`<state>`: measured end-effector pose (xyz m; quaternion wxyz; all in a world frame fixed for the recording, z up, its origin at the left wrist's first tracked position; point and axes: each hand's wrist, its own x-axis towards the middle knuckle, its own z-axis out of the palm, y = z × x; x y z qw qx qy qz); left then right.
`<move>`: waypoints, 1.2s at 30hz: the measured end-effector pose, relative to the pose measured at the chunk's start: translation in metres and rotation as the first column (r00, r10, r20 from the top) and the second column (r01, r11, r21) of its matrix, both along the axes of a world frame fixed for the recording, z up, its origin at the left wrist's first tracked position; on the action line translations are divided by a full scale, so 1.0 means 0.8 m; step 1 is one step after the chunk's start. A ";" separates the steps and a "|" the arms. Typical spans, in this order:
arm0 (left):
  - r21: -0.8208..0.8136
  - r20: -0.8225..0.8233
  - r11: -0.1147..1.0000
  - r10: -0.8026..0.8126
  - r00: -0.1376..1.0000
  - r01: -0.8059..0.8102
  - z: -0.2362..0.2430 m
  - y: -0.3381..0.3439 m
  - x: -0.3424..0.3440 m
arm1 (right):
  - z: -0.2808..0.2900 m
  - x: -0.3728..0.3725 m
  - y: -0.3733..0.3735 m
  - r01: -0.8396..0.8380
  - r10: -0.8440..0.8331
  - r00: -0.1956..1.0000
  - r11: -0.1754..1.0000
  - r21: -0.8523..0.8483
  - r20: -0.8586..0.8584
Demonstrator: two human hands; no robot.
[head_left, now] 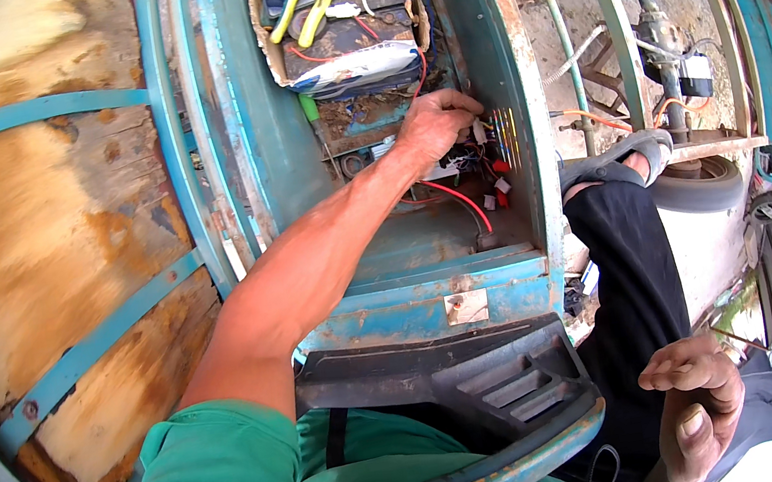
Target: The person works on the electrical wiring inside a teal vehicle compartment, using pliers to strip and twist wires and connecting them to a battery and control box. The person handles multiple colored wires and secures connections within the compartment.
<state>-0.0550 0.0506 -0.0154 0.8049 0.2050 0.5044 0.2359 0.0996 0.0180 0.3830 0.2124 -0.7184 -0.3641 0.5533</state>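
Observation:
My left hand (437, 126) reaches into a blue metal compartment (295, 175), its fingers pinched at the right inner wall. What they pinch is hidden, though a white connector (480, 131) shows just below the fingertips. Under the hand lies a tangle of thin wires (468, 155) with red and white connectors. A thick red cable (461, 194) curves toward the compartment's near edge. My right hand (697, 404) hovers by my right leg at the lower right, fingers loosely bent and apart from the thumb, holding nothing visible.
Yellow-handled pliers (317, 12) lie on a battery (354, 39) at the compartment's far end. A green-handled screwdriver (312, 116) leans nearby. To the left are worn boards (48, 214) with blue straps; on the right, a metal frame (612, 23) and a wheel (697, 186).

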 end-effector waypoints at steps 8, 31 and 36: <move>-0.068 -0.123 0.996 -0.071 0.990 0.063 0.057 -0.012 -0.012 | 0.043 -0.007 0.016 -0.062 0.069 0.996 0.992 0.111 -0.063; -0.090 -0.074 0.996 0.004 0.997 -0.011 0.071 -0.041 -0.032 | 0.071 -0.009 0.066 -0.345 0.441 0.865 0.869 0.355 -0.239; 0.049 -0.136 0.994 -0.095 0.986 0.102 0.069 -0.044 -0.031 | 0.073 -0.015 0.078 -0.402 0.508 0.817 0.840 0.364 -0.273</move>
